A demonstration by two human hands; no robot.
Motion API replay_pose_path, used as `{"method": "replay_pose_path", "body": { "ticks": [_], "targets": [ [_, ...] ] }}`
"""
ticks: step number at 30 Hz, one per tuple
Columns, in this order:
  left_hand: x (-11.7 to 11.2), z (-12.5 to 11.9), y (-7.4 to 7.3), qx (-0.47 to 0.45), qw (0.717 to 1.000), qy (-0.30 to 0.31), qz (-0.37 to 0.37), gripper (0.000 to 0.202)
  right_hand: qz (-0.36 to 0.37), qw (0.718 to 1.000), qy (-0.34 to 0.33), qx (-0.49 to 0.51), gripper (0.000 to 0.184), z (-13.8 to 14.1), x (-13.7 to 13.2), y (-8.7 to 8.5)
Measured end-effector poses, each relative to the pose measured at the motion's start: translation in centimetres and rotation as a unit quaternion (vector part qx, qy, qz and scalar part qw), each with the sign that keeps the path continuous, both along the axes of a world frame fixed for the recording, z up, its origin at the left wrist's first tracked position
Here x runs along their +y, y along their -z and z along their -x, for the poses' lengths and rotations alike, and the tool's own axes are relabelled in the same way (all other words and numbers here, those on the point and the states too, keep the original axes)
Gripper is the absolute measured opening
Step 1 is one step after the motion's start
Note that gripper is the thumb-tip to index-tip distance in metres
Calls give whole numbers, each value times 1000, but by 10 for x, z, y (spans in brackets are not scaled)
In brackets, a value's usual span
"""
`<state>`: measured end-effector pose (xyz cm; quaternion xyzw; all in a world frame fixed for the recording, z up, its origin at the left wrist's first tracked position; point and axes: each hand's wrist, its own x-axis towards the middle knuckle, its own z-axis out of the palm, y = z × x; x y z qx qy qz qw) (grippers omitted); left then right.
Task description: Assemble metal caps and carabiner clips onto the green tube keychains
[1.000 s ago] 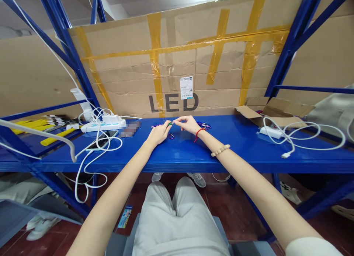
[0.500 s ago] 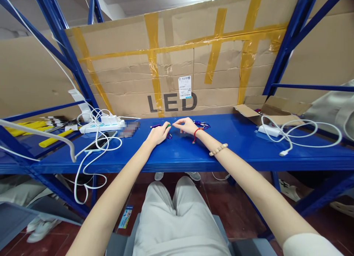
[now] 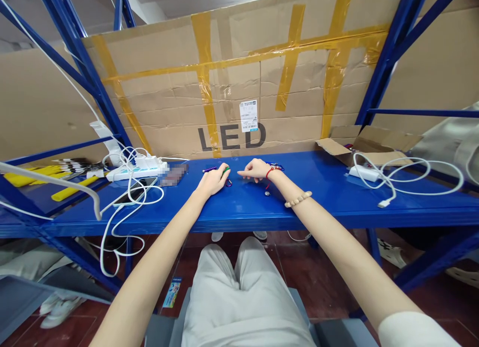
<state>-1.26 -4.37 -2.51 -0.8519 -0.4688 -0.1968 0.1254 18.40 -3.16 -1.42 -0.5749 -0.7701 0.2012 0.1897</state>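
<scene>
My left hand [image 3: 214, 181] rests on the blue shelf top [image 3: 239, 202] with its fingers closed round a small green thing [image 3: 226, 170], mostly hidden by thumb and forefinger. A slim dark blue-purple piece [image 3: 209, 170] sticks out to the left behind that hand. Just right of the thumb lies a small purple-red loop, like a carabiner [image 3: 229, 183]. My right hand [image 3: 256, 170] hovers or rests a short way to the right, forefinger stretched toward the left hand, other fingers loosely bent, nothing visible in it. Behind its wrist sits a blue metallic clip-like cluster [image 3: 276, 166].
At left are a white power strip [image 3: 127, 173], a phone [image 3: 136, 191] and tangled white cables. Yellow-handled tools [image 3: 41, 174] lie farther left. To the right stand an open cardboard box [image 3: 368, 146] and a white charger [image 3: 363, 173] with coiled cable. A large cardboard sheet [image 3: 172, 107] backs the shelf.
My right hand has drawn back to the right, away from my left fingertips, and its forefinger now points out. My left hand has barely moved. The view has shifted slightly.
</scene>
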Motion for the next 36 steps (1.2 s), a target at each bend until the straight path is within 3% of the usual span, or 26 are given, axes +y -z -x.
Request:
{"method": "replay_pose_path", "body": {
  "ticks": [4, 13, 19, 29, 36],
  "targets": [
    [0, 0, 0, -3, 1000, 1, -2, 29, 102, 995, -21, 2, 48, -9, -2, -6],
    [-2, 0, -1, -1, 1000, 1, -4, 29, 245, 969, -42, 11, 59, -17, -8, -20],
    [-3, -1, -2, 0, 1000, 1, 0, 29, 320, 941, -110, 24, 66, -24, -10, -24],
    [-5, -1, -3, 0, 1000, 0, 10, 30, 343, 918, -197, 31, 79, -33, -12, -23],
    [-5, -1, -3, -2, 1000, -1, 7, 30, 328, 919, -217, 32, 79, -34, -9, -23]
  ]
}}
